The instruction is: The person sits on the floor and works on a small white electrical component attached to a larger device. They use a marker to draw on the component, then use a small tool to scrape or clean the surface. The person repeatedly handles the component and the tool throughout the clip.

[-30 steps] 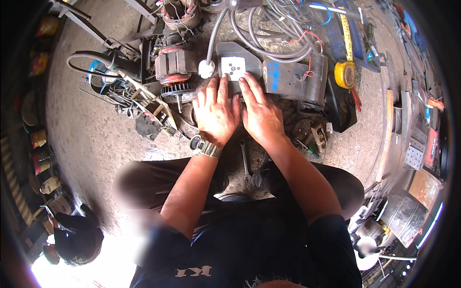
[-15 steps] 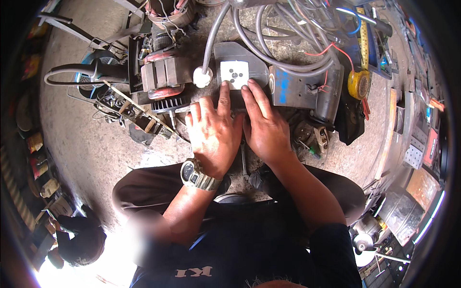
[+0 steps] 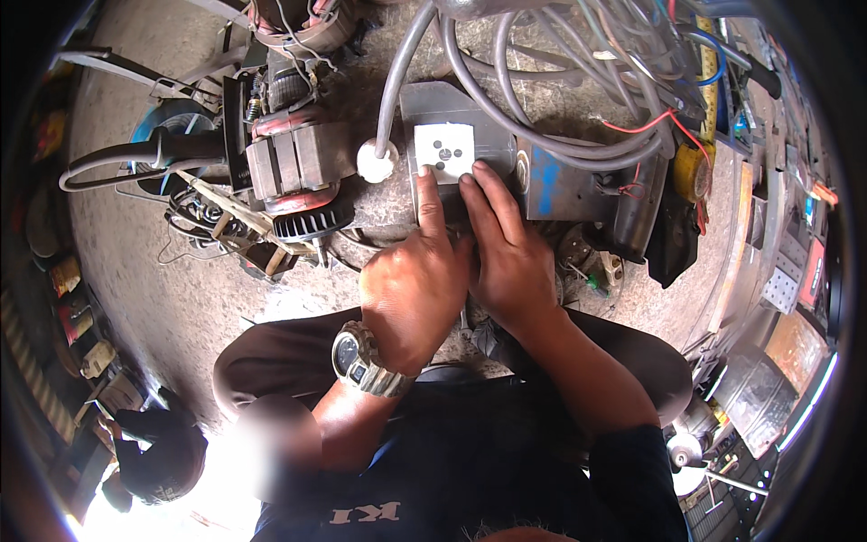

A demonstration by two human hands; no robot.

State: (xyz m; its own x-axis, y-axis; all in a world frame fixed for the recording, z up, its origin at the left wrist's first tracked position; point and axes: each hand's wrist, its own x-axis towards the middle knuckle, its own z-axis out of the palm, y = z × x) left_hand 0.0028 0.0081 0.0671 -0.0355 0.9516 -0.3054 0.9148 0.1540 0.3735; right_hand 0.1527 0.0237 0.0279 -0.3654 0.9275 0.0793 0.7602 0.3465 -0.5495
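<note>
A white square card (image 3: 458, 135) with several dark round spots lies on a dark, flat metal plate (image 3: 437, 101) in front of me. My left hand (image 3: 414, 278) rests its stretched index finger on the card's near left corner, while its other fingers are bent under. Two stretched fingers of my right hand (image 3: 513, 262) touch the card's near right corner. Neither hand grasps anything. The thumbs meet between the hands and are partly hidden.
Left of the plate are a white round cable end (image 3: 377, 163) and a motor-like block (image 3: 287, 164). Grey cable (image 3: 459, 65) loops behind. To the right stand a metal box with blue paint (image 3: 546, 185) and a yellow tape measure (image 3: 692, 172). Another person (image 3: 161, 456) is at lower left.
My left hand's outer fingers have gone from stretched out to bent, leaving its index finger on the card. The right hand stays at the card's near right corner. The view has shifted slightly.
</note>
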